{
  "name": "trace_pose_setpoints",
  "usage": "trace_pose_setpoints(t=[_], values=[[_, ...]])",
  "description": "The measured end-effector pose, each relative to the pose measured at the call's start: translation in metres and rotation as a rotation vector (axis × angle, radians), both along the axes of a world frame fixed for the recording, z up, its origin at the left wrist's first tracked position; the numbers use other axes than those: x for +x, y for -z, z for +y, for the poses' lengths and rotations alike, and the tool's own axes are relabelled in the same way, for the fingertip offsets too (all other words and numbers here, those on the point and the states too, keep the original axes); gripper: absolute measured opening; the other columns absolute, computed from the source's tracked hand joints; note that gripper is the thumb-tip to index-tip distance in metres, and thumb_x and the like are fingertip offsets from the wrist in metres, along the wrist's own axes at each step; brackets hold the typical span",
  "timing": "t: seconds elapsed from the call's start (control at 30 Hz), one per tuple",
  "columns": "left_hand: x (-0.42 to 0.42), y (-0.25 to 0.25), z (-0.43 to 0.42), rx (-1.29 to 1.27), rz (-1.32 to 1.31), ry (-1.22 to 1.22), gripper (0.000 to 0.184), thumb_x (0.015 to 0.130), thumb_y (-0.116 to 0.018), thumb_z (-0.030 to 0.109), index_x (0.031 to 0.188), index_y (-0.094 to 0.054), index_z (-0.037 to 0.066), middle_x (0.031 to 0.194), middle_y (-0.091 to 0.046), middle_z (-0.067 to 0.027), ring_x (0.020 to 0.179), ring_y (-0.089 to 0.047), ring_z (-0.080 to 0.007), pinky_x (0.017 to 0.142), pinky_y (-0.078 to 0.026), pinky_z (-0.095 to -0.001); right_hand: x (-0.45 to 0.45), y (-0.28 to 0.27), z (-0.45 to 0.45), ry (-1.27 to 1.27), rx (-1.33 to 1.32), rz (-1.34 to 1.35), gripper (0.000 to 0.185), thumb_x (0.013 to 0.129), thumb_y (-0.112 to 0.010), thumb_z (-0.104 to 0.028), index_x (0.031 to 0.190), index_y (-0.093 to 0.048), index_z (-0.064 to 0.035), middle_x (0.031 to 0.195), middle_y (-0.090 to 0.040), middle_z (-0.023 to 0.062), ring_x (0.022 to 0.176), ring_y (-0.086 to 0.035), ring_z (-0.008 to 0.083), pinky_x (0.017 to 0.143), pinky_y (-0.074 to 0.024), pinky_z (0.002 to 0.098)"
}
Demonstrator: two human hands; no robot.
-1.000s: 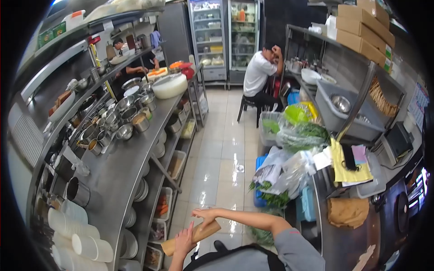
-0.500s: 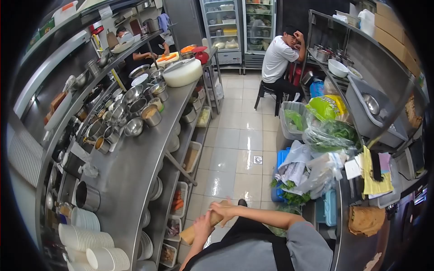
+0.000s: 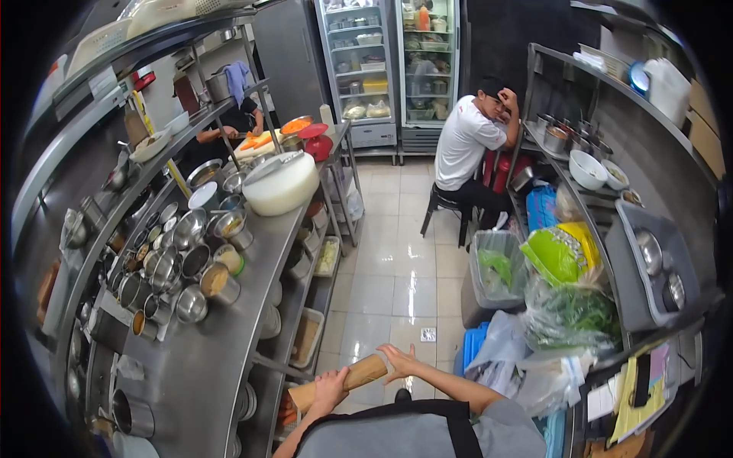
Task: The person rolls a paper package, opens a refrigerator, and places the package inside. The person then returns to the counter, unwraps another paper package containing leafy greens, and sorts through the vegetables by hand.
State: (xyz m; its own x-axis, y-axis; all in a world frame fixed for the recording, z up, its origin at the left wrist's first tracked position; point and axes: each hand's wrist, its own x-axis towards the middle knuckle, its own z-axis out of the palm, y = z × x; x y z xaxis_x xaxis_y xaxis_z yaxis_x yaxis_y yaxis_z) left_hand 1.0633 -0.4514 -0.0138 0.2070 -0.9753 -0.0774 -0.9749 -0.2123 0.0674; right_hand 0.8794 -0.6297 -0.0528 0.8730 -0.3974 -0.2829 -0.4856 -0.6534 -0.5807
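A tan cylinder, thick and wood-like, slants up to the right in front of my body. My left hand is closed around its middle, the fingers wrapped over the top. At its upper right end is my right hand, fingers spread and thumb apart. Whether those fingertips brush the end, I cannot tell. The cylinder's lower left end is beside the steel counter's shelf, above a tray of carrots.
The steel counter on my left carries pots and a big white tub. Tiled floor runs ahead to the fridges. A person in white sits on a stool; another handles orange food back left. Bagged greens line the right.
My right hand has come off its grip on the cylinder and spread its fingers. The left hand still holds the cylinder, which is now less steep. The camera view has shifted.
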Motion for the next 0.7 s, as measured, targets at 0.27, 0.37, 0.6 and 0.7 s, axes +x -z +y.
trace_pose_setpoints(t=[0.27, 0.37, 0.6, 0.7], values=[[0.047, -0.019, -0.095, 0.029, 0.162, -0.203, 0.061, 0.058, -0.079, 0.027, 0.11, -0.046, 0.022, 0.094, -0.058, -0.0081, 0.092, -0.057, -0.0301, 0.074, -0.044, -0.0475, 0.065, 0.018, -0.112, -0.022, 0.119, 0.012, 0.113, 0.048, -0.082, -0.052, 0.137, -0.02, -0.0206, 0.142, -0.027, 0.002, 0.13, -0.03, 0.0262, 0.087, -0.0207, 0.0753], [0.082, -0.029, -0.141, -0.039, 0.316, -0.231, 0.063, 0.056, -0.079, 0.025, 0.11, -0.047, 0.018, 0.094, -0.059, -0.0101, 0.091, -0.058, -0.0316, 0.074, -0.044, -0.0472, 0.106, 0.021, -0.165, -0.027, 0.175, -0.064, 0.111, 0.052, -0.08, -0.055, 0.138, -0.018, -0.0209, 0.142, -0.027, 0.0029, 0.131, -0.03, 0.0264, 0.088, -0.0232, 0.0711], [0.158, -0.082, -0.314, -0.298, 0.892, -0.148, 0.058, 0.059, -0.077, 0.01, 0.108, -0.046, 0.005, 0.097, -0.062, -0.0161, 0.095, -0.06, -0.0321, 0.08, -0.047, -0.0383, 0.184, -0.036, -0.3, 0.0, 0.583, -0.514, 0.103, 0.057, -0.085, -0.033, 0.138, -0.025, -0.0064, 0.142, -0.029, 0.0123, 0.131, -0.028, 0.0273, 0.105, -0.0264, 0.0436], [0.18, -0.097, -0.408, -0.339, 1.037, 0.063, 0.061, 0.059, -0.078, 0.011, 0.11, -0.045, 0.002, 0.1, -0.061, -0.0147, 0.096, -0.061, -0.0253, 0.084, -0.047, -0.0346, 0.203, -0.073, -0.366, -0.027, 0.636, -0.418, 0.081, 0.061, -0.083, -0.035, 0.126, -0.046, -0.0021, 0.125, -0.052, 0.015, 0.12, -0.044, 0.0271, 0.1, -0.0352, 0.0358]])
